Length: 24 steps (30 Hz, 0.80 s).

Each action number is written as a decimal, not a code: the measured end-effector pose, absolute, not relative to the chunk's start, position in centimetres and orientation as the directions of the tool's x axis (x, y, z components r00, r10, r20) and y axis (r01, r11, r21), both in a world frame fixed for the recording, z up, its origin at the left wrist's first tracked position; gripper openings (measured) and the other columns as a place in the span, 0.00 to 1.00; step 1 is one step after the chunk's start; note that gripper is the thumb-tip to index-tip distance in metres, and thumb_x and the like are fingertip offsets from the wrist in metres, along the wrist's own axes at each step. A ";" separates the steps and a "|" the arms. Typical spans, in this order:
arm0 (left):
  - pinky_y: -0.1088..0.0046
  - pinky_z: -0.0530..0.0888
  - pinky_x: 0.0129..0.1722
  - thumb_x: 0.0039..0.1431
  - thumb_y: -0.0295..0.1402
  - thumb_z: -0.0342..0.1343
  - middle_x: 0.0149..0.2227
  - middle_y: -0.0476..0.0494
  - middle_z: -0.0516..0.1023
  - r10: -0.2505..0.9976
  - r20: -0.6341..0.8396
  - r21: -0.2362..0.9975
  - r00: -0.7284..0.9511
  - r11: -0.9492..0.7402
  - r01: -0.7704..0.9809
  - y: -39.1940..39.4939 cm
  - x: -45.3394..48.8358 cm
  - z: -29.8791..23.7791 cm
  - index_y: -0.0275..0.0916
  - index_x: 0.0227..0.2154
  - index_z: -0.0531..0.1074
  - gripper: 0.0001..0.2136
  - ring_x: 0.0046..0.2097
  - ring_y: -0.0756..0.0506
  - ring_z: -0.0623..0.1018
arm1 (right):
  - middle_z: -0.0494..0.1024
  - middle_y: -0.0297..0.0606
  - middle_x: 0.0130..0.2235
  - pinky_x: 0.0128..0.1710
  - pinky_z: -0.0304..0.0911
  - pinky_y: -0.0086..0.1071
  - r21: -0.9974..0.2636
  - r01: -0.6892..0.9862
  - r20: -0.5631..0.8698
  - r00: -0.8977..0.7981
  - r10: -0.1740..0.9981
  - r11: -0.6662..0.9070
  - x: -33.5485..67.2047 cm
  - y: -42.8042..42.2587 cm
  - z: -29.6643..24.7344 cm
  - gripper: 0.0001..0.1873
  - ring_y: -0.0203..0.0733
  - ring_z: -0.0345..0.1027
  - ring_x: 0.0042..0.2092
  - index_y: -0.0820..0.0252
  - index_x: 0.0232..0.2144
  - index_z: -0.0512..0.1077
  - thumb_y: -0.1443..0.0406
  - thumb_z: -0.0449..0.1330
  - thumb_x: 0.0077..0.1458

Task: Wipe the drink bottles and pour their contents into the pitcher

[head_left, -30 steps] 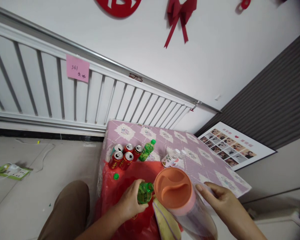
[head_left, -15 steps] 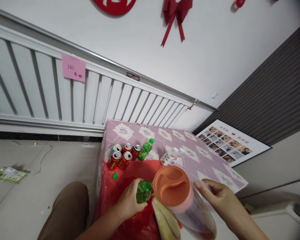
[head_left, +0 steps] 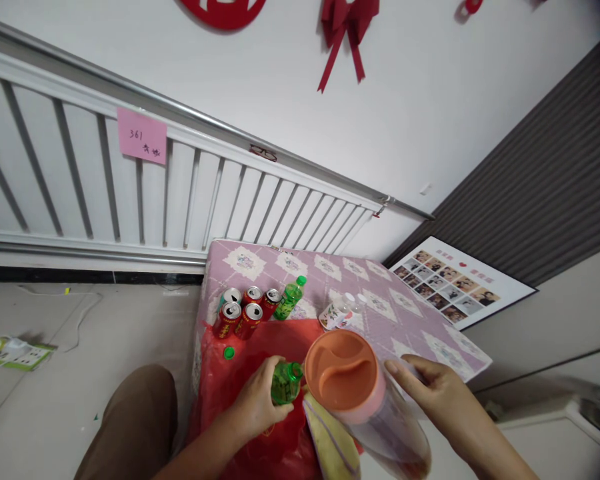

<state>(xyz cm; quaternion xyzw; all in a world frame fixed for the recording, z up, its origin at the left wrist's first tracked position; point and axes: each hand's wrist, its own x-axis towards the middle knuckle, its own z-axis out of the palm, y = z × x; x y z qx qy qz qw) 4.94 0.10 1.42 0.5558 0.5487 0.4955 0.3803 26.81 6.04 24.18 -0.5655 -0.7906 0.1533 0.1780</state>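
Observation:
My left hand [head_left: 257, 397] is wrapped round a green plastic bottle [head_left: 286, 383], whose mouth is uncapped and points up and to the right. My right hand [head_left: 433, 390] grips the handle side of a clear pitcher [head_left: 387, 433] with an orange lid [head_left: 343, 370]. The pitcher tilts toward the bottle, its lid edge close to the bottle mouth; I cannot tell whether they touch. Dark liquid shows low in the pitcher. A loose green cap [head_left: 229, 353] lies on the red plastic sheet [head_left: 260, 341]. Beneath the pitcher lies a yellow cloth [head_left: 327, 437].
Several drink cans [head_left: 250, 320] stand at the table's left, beside a capped green bottle [head_left: 291, 298]. Clear bottles [head_left: 347, 308] are behind the pitcher. A white radiator [head_left: 180, 200] runs along the wall, and a photo board [head_left: 445, 283] leans at the right.
The whole view has shifted slightly. Both hands keep their hold, and the bottle and pitcher stay in nearly the same position relative to each other.

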 end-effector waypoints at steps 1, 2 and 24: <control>0.58 0.67 0.60 0.40 0.23 0.65 0.58 0.33 0.70 0.986 0.138 0.966 -0.092 -0.113 0.233 0.1 4.9 1.4 0.39 0.55 0.60 0.35 0.58 0.37 0.72 | 0.53 0.28 0.18 0.20 0.48 0.27 -0.446 0.839 0.106 -0.295 0.950 0.311 27.0 6.1 24.0 0.27 0.34 0.48 0.23 0.56 0.15 0.57 0.44 0.53 0.51; 0.58 0.67 0.60 0.40 0.23 0.64 0.57 0.33 0.70 0.986 0.143 0.965 -0.091 -0.118 0.232 0.1 4.9 1.4 0.38 0.55 0.60 0.35 0.58 0.37 0.72 | 0.53 0.28 0.19 0.20 0.48 0.27 -0.448 0.839 0.104 -0.293 0.950 0.308 27.1 6.2 23.9 0.27 0.34 0.48 0.23 0.56 0.15 0.57 0.43 0.53 0.51; 0.58 0.68 0.57 0.40 0.21 0.63 0.54 0.32 0.72 0.991 0.112 0.971 -0.066 -0.095 0.221 0.0 4.4 2.2 0.36 0.54 0.60 0.34 0.56 0.37 0.73 | 0.48 0.27 0.21 0.21 0.45 0.28 -0.434 0.845 0.098 -0.301 0.949 0.313 26.1 5.4 24.9 0.25 0.34 0.43 0.24 0.55 0.16 0.52 0.45 0.51 0.52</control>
